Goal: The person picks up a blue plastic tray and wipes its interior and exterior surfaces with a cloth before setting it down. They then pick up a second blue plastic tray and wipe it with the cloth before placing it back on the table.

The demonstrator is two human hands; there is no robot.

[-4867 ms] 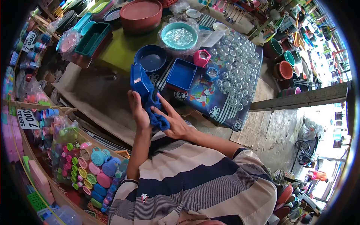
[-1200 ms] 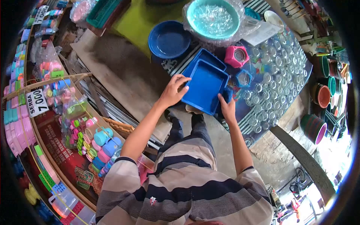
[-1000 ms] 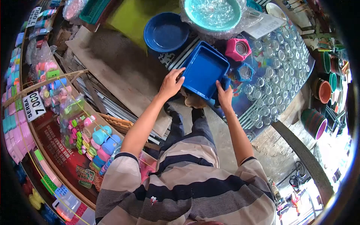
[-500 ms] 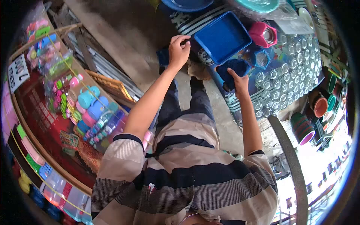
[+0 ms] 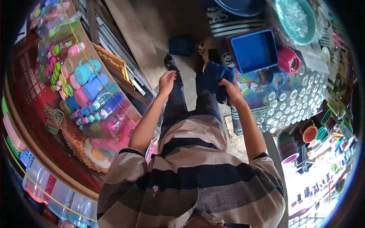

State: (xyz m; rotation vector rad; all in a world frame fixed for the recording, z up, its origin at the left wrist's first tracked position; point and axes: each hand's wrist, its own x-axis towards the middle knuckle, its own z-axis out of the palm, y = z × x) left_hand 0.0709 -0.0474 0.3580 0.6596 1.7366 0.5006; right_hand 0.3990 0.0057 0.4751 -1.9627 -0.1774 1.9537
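My right hand is closed round a bunched dark blue cloth, which hangs over my legs beside the table edge. The folds hide part of my fingers. My left hand is in the air above my other leg, fingers loosely bent, with nothing visible in it. Closest to the cloth on the table is a rectangular blue plastic tray. To the right of that tray are a pink faceted container and a blue faceted one.
Many glass jars cover the right table, with a turquoise basin in clear plastic behind. At left, a display holds colourful mugs and bottles. A dark blue piece lies on the floor ahead. Stacked pots stand at right.
My right hand has drawn the cloth leftward off the table and over my legs. My left hand has come down and back, away from the tray. The view has turned.
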